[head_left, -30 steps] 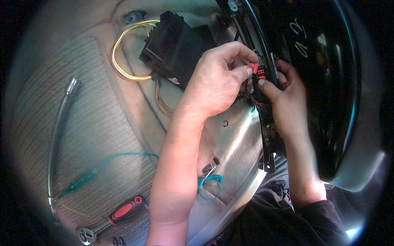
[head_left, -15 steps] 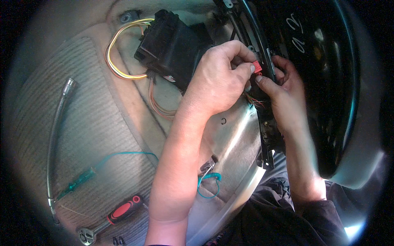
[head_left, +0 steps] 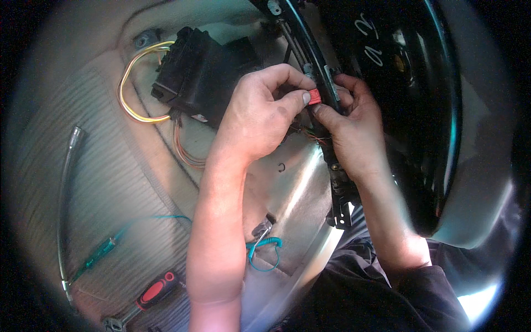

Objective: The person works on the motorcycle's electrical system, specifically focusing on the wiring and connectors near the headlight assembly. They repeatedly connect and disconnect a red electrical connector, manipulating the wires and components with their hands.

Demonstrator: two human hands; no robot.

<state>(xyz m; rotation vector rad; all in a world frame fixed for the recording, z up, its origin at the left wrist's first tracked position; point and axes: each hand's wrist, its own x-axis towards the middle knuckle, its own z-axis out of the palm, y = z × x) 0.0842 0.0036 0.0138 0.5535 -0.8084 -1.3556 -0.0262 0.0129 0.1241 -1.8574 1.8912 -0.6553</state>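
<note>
A small red plastic connector (head_left: 315,96) is pinched between the thumb and forefinger of my left hand (head_left: 260,105). My right hand (head_left: 354,124) is closed around the black metal rail (head_left: 312,52), its thumb just below the connector and its other fingers on the rail's far right side. Whether that thumb touches the connector is hard to make out. Thin loose wires (head_left: 310,134) show beneath my hands, beside the rail. Left of my left hand lies a black plastic box (head_left: 202,74) with yellow, white and brown wire bundles (head_left: 126,88) coming out of it.
On the ribbed carpet lie a long metal extension bar (head_left: 65,205), a teal test probe (head_left: 99,255) and a ratchet (head_left: 157,290) with a red and black handle. A coiled teal cord (head_left: 268,242) rests near the sill. A large black glossy panel (head_left: 409,110) rises at the right.
The whole scene has shifted left in the picture as the view turned. My hands keep nearly the same hold at the red connector and the rail.
</note>
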